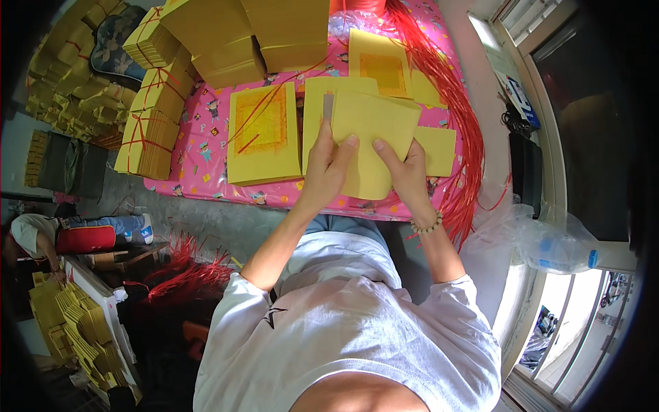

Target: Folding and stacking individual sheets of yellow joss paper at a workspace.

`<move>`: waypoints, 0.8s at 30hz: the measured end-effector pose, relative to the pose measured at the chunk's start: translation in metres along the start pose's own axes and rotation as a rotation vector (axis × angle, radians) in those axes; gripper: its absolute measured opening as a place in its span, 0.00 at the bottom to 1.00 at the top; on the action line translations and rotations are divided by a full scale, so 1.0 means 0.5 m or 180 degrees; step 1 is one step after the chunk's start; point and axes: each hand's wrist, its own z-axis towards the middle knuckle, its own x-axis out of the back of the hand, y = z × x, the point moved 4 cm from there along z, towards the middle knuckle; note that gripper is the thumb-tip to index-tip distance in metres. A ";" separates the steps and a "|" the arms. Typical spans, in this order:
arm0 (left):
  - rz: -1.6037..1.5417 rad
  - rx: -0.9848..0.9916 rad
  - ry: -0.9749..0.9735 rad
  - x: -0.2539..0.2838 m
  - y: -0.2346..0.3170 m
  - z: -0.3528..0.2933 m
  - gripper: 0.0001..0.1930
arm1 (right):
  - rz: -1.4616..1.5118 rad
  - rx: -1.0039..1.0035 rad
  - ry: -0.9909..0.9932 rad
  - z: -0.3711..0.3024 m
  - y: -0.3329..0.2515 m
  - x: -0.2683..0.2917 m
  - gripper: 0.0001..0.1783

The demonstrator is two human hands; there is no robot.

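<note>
- Yellow rectangular paper sheets [376, 117], smooth-faced, above the glossy pink patterned table cover [195, 165].
- Left hand [327, 161] and right hand [410, 172], each partly closed, grip the sheets, thumbs on top.
- Thin, shiny red strands [468, 141], bunched at right.

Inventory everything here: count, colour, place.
Held sheaf: one, yellow, centre
Printed piles: two, yellow-orange, left of and beyond sheaf
Plain paper: several, yellow, around sheaf
Tied bundles: at least three, yellow, table's left
Tall stacks: at least two, yellow, table's far side
Table cover: one, patterned pink, beneath paper
Strands: many, red, table's right side
Strand heap: one, red, lower left
Paper heap: one, yellow, upper left
Co-worker: one, white top, far left
Smaller piles: several, yellow, lower left
Plastic bag: one, clear, right
Window: one, pale frame, right
Shirt: one, white, foreground
Bracelet: one, pale, right wrist
Left grip: one, bare, sheaf's left
Right grip: one, bare, sheaf's right
</note>
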 end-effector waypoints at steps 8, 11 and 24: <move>-0.0448 0.1199 0.0115 0.026 -0.039 0.045 0.15 | -0.0017 -0.0718 -0.0096 0.045 0.026 0.013 0.19; -0.0491 0.1420 0.0102 0.035 -0.060 0.059 0.15 | 0.0021 -0.0644 -0.0112 0.063 0.050 0.021 0.20; -0.0355 0.1442 0.0094 0.038 -0.084 0.043 0.18 | 0.0039 -0.0505 -0.0070 0.081 0.059 0.045 0.18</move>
